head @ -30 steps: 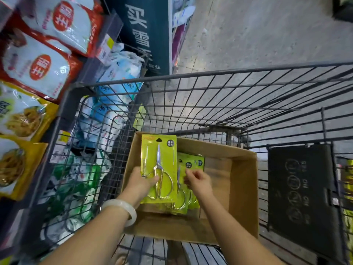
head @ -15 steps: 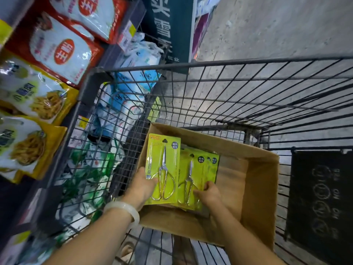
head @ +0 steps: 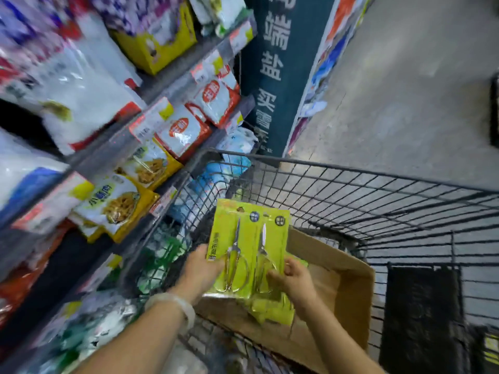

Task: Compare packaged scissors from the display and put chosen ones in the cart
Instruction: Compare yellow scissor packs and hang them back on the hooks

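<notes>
Two hands hold two packs of scissors side by side. The left hand (head: pixel 201 268) has its fingers curled round the edge of the left scissors pack (head: pixel 235 247), with the thumb on the front. The right hand (head: pixel 293 279) pinches the bottom of the right scissors pack (head: pixel 270 244), and its fingers are bent tight on the card. Both packs are green and stand up over a cardboard box (head: pixel 337 287). The box sits inside the wire cart (head: pixel 378 195). More green packs (head: pixel 272 311) lie in the box under the hands.

What could go wrong? I think a pack could slip, since each hand only holds one low corner or edge. It would most likely drop into the box, but it might hit the box rim and fall flat the wrong way. The two cards overlap a bit, so one could also snag on the other.

Some things are hard to see. The shelf (head: pixel 113 147) with food bags on the left is blurry. The small words on the packs cannot be read. How many packs lie in the box is not clear either.
</notes>
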### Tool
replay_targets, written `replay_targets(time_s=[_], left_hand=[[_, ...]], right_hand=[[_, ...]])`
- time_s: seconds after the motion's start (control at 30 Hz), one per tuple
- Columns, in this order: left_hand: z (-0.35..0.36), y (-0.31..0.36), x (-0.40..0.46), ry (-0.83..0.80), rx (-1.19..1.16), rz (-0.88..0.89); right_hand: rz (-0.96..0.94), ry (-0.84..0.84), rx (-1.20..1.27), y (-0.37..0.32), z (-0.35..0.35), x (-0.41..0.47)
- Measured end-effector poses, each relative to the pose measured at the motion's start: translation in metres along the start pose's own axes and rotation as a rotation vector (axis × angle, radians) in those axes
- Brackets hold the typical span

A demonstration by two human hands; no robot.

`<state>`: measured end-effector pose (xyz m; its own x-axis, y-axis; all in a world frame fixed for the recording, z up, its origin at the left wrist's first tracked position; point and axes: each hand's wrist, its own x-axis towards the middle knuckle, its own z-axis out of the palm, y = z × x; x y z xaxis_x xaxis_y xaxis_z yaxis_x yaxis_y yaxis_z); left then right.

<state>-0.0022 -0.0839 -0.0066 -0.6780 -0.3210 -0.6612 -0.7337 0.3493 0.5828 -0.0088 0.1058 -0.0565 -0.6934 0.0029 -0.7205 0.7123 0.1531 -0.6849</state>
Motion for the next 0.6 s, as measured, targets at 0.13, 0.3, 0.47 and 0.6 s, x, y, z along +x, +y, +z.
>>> replay_targets(time_s=[0.13,0.3,0.47,0.6], left_hand=[[-0.057,-0.013,-0.037,0.096,-0.137,0.060],[-0.125,-0.071,-0.115,0.260,-0.362,0.099],[-0.179,-0.186,-0.220,0.429,-0.527,0.043],[-0.205,-0.301,-0.309,0.587,-0.620,-0.033]], right_hand=[[-0.176,-0.090,-0.031,-0.037,0.038,-0.042],[-0.333,-0.257,-0.148,-0.047,0.103,-0.112],[-0.448,-0.465,-0.320,-0.007,0.188,-0.200],[-0.536,-0.641,-0.501,0.051,0.265,-0.281]])
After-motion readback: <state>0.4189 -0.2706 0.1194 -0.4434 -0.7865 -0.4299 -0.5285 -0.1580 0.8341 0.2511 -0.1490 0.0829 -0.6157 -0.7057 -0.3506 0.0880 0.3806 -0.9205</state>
